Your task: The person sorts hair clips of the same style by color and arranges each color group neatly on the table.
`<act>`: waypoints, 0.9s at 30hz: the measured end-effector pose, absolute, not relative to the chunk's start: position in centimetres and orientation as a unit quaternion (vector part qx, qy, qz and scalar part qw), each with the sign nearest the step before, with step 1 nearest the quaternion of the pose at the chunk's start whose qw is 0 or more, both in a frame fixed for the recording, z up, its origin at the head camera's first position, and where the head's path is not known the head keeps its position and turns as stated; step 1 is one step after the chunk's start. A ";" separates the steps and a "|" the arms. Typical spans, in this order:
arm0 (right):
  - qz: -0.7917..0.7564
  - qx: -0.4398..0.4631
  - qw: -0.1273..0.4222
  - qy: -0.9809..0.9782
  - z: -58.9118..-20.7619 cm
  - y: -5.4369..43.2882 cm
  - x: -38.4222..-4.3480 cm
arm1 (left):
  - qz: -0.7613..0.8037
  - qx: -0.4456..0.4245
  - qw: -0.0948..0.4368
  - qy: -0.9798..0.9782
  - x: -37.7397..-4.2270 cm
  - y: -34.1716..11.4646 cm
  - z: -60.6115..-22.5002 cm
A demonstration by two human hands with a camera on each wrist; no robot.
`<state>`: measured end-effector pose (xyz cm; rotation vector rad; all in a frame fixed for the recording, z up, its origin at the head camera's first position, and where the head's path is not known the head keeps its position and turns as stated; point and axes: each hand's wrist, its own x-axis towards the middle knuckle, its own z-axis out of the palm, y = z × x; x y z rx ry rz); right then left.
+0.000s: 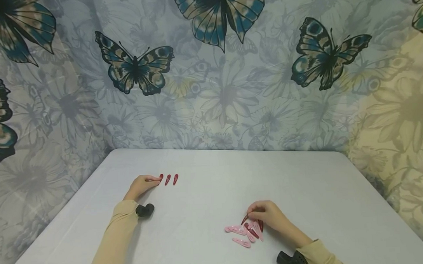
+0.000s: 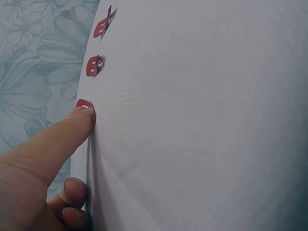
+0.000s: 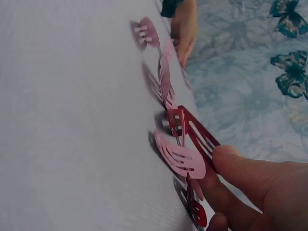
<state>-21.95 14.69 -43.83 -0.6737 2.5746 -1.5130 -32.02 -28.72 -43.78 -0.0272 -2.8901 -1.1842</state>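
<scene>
Toward the far left of the smooth white table, 3 glossy red teardrop-shaped snap hair clips lie side by side in a slanted row with small gaps. The left hand pinches the leftmost clip between thumb and index finger; in the left wrist view, 2 other fingertips show curled below. Nearer the person, on the right, the right hand pinches a dark red slotted snap clip by its end, tilted over a loose pile of pale pink snap clips mixed with 2 red clips. How firmly either hand grips, I cannot tell. Beige fabric sleeves cover both arms, with a black wrist camera at each cuff. Behind hangs a grey-blue floral backdrop printed with teal-and-black butterflies.
</scene>
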 end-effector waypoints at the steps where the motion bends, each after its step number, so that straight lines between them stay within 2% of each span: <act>1: -0.497 -0.221 0.047 0.838 -43.7 14.7 -22.0 | -0.377 -0.009 0.008 -0.926 -32.0 -28.7 -43.7; 6: -0.499 -0.219 0.047 0.837 -43.3 14.6 -22.3 | -0.378 -0.011 0.006 -0.926 -31.9 -28.7 -43.6; 16: -0.486 -0.196 -0.021 0.851 -42.8 13.6 -23.1 | -0.373 -0.003 0.009 -0.928 -32.3 -28.8 -44.1; 27: -0.492 -0.181 -0.011 0.852 -42.5 13.2 -24.4 | -0.373 0.002 0.002 -0.928 -32.1 -28.7 -43.9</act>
